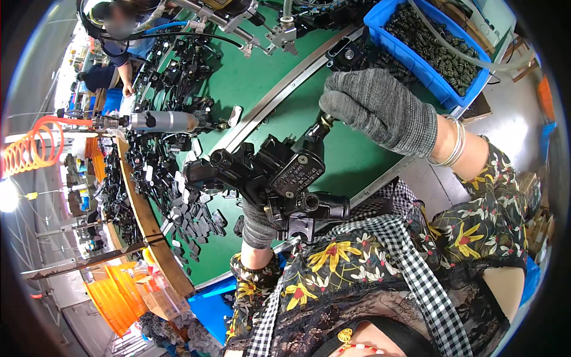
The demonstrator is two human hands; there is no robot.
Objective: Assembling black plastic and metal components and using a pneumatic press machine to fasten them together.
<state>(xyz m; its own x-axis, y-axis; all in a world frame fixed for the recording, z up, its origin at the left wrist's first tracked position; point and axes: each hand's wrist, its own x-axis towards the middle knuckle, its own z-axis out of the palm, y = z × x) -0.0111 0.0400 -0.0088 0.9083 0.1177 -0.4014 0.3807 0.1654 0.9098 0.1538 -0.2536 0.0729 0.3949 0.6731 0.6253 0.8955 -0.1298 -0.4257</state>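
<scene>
My left hand (pixel 260 226), in a grey knit glove, holds up a black brake master cylinder (pixel 297 172) from below. Much of that hand is hidden behind the part. The cylinder has a flat lid with two screws and several stubby black arms. At its upper right end sticks out a small brass-coloured fitting (pixel 326 121). My right hand (pixel 380 110), gloved likewise, has its fingers closed together at this fitting; the fingertips are partly hidden.
A blue bin (pixel 428 74) full of small dark metal parts stands at the upper right. Black parts (pixel 190 220) lie heaped on the green table (pixel 244 89). A pneumatic screwdriver (pixel 163 121) hangs at left on a coiled orange hose. Another person's hand (pixel 128 90) is across the table.
</scene>
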